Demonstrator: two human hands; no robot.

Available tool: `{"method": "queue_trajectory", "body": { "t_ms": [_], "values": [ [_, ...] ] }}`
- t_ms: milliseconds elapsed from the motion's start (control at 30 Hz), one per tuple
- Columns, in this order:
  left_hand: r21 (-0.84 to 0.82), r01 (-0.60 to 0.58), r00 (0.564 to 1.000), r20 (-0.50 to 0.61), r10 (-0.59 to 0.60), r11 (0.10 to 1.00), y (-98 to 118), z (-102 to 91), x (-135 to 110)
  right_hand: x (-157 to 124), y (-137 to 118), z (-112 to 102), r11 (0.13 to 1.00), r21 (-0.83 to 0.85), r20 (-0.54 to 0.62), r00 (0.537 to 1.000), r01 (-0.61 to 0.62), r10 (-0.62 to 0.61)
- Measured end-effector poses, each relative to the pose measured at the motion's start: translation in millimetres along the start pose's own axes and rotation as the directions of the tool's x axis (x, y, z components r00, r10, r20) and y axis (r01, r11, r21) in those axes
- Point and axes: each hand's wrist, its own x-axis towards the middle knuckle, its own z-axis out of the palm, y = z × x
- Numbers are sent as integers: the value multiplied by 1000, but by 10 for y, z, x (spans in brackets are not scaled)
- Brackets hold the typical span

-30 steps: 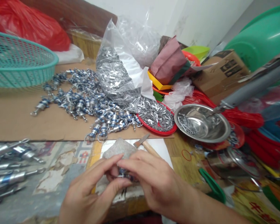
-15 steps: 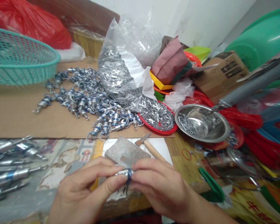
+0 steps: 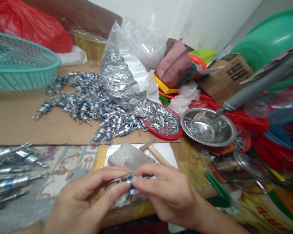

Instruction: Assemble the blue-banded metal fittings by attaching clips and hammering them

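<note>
Between my two hands is a small silver-and-blue metal fitting (image 3: 131,187), partly covered by fingers. My left hand (image 3: 92,198) pinches its left end between thumb and forefinger. From the other side, the fingertips of my right hand (image 3: 168,191) close on the fitting near its blue band. A thin metal piece shows along the top of the fingers, but its shape is blurred. Just beyond the hands lie a grey stone block (image 3: 129,156) and a small hammer (image 3: 160,156) with a wooden handle.
A pile of similar fittings (image 3: 88,100) covers the cardboard (image 3: 12,126); larger ones (image 3: 12,182) lie at left. A clear bag (image 3: 119,78) and red dish (image 3: 158,134) hold small metal clips. A steel bowl (image 3: 219,130), teal basket (image 3: 21,78) and grey lamp-like arm (image 3: 258,81) stand around.
The fitting has turned in my fingers, and its blue part now hangs lower. My right fingers have shifted over its top. The whole view has moved slightly.
</note>
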Motion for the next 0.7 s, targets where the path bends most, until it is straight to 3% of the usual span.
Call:
{"method": "queue_trajectory", "body": {
  "t_ms": [100,200,267,300,333,367,467,533,700],
  "values": [
    [-297,203,974,-31,-222,933,27,114,-67,0,-29,24,978,149,-31,988,-145,151],
    [-424,266,950,-37,-310,866,42,202,-86,44,71,-38,954,176,101,968,-245,230],
    [-443,286,947,-6,-322,850,38,225,-69,95,304,-143,933,-89,153,921,-348,358],
    [-442,296,946,10,-325,847,33,226,-58,124,471,-208,871,-283,121,886,-402,448],
    [-435,303,945,25,-325,848,26,223,-48,151,661,-273,707,-540,59,818,-456,573],
    [-423,308,946,38,-323,852,20,218,-41,175,860,-331,618,-621,20,778,-483,628],
    [-401,333,941,76,-331,854,11,201,-36,229,1375,-418,466,-739,12,682,-487,731],
    [-394,349,936,99,-338,850,13,195,-34,259,1564,-394,407,-791,36,630,-456,776],
    [-426,373,927,125,-354,825,8,174,4,323,1609,-327,357,-854,82,580,-378,810]
  ]
}}
